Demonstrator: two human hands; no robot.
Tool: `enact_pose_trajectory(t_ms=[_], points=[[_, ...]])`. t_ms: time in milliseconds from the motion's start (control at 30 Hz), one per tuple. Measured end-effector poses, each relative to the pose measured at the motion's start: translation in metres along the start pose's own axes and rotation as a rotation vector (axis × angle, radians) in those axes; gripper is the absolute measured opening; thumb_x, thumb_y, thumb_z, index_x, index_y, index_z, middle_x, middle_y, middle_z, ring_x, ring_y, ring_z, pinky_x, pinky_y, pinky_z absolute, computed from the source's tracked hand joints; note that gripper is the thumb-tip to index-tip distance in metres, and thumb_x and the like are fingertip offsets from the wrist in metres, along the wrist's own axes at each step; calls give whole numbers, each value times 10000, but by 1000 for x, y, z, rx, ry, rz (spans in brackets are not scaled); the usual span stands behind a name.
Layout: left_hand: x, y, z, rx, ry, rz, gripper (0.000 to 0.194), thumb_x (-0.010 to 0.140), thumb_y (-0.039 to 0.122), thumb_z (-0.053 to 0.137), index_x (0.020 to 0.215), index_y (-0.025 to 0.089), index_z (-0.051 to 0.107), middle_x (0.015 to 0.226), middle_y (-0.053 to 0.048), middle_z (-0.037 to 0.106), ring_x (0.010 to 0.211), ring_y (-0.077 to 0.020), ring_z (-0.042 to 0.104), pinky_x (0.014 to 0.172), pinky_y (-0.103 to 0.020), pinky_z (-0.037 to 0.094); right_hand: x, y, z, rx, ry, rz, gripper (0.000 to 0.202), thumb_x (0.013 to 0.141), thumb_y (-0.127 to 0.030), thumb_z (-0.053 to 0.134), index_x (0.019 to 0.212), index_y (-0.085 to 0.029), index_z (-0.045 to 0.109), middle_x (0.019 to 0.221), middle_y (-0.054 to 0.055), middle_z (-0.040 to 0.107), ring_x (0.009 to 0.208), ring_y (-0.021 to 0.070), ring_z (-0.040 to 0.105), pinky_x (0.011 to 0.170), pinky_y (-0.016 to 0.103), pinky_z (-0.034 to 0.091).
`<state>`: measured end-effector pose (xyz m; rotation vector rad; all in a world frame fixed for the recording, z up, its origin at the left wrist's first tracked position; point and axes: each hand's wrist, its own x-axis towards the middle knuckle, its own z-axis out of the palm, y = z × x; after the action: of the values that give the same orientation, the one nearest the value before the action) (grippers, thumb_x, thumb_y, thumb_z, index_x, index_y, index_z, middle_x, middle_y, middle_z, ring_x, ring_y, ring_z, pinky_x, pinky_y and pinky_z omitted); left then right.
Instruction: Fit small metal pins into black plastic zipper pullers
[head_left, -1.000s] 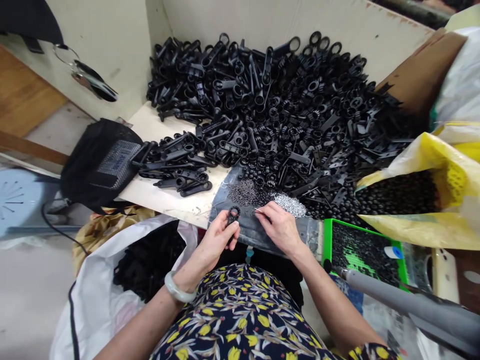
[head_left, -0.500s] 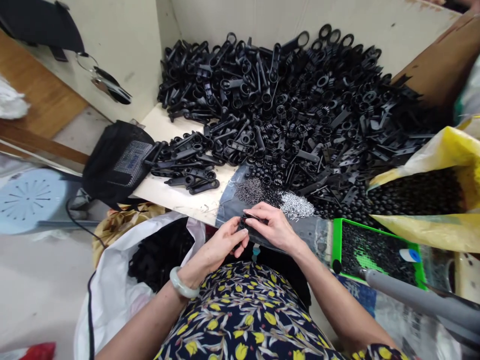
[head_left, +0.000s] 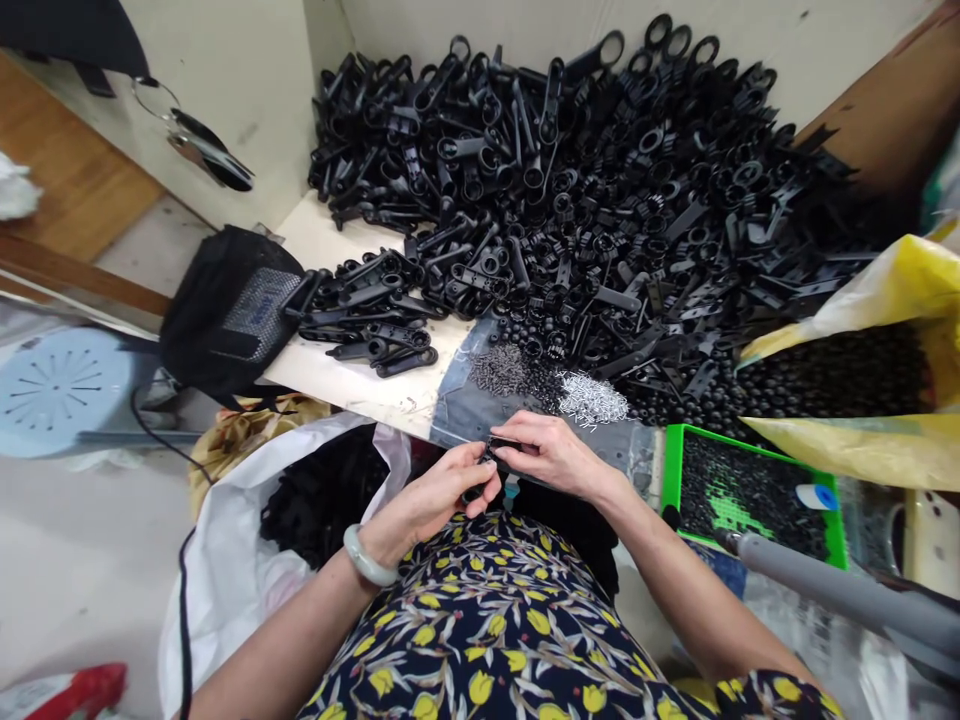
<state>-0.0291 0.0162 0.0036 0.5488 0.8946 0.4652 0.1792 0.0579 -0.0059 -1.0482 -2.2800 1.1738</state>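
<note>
My left hand (head_left: 457,487) is closed around a small black plastic part (head_left: 491,452), with its lower end showing between the fingers. My right hand (head_left: 544,452) pinches the upper end of the same dark piece, or a second one against it; the fingers hide which. Both hands meet just over the front edge of the table. Right behind them, on a grey cloth patch (head_left: 465,405), lie a pile of small dark pins (head_left: 499,370) and a pile of silvery pins (head_left: 592,398). A loose group of black handle-like parts (head_left: 375,310) lies to the left.
A large heap of black plastic parts (head_left: 540,180) covers the back of the table. To the right are a yellow bag of black beads (head_left: 847,375), a green tray (head_left: 673,470) of tiny black pieces, and a grey tube (head_left: 832,580). At left, a white sack (head_left: 217,560) and black pouch (head_left: 232,310).
The view has shifted slightly. My right fingers have flattened over the black part, and my left hand keeps its hold with its fingertips slightly lower.
</note>
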Motion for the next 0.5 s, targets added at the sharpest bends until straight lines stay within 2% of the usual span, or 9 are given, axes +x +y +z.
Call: enact_pose_trajectory(t_ms=[100,200,267,300,367,433,500], points=[[0,-3,1,16,-22,1,321,876,456,708,939,186,545,656,40,551,444,-51,379,445,-209,231,-2,0,1,21,-6,0,307,1026,-323,574,1278,-219,718,1060,67,715,898,168,680,819,297,546],[-1,-6,2,22,-27,-27,327,882,460,704,988,190,551,677,46,544,450,-54,382,444,-208,238,-6,-1,3,49,11,-4,314,1023,-320,580,1287,-214,713,1087,71,705,916,166,670,828,291,537],[-2,-5,3,39,-12,-17,359,889,493,693,1039,198,556,705,45,544,470,-64,386,460,-211,258,-9,-1,1,88,57,15,342,1009,-337,609,1322,-228,691,1109,65,699,834,145,647,768,278,532],[-1,-4,3,89,31,24,363,889,501,691,1054,203,565,712,44,544,484,-73,390,473,-216,270,-11,0,-1,109,104,39,364,997,-348,629,1341,-238,678,1108,58,698,780,135,625,727,274,525],[3,1,2,307,223,185,306,883,473,700,1011,211,607,722,28,564,543,-105,441,525,-231,308,-16,2,-7,122,281,119,359,983,-358,648,1323,-250,683,1057,44,700,701,128,577,666,273,504],[12,8,2,612,487,366,210,868,413,716,868,219,635,701,7,589,607,-150,503,584,-254,325,-21,6,-15,79,516,216,266,984,-344,634,1209,-238,730,974,38,695,692,140,563,654,284,492],[24,13,3,893,677,453,229,865,391,716,743,224,617,661,-17,606,634,-190,548,612,-275,311,-25,11,-21,9,684,280,192,987,-326,612,1064,-222,755,915,38,685,708,156,573,653,293,488]])
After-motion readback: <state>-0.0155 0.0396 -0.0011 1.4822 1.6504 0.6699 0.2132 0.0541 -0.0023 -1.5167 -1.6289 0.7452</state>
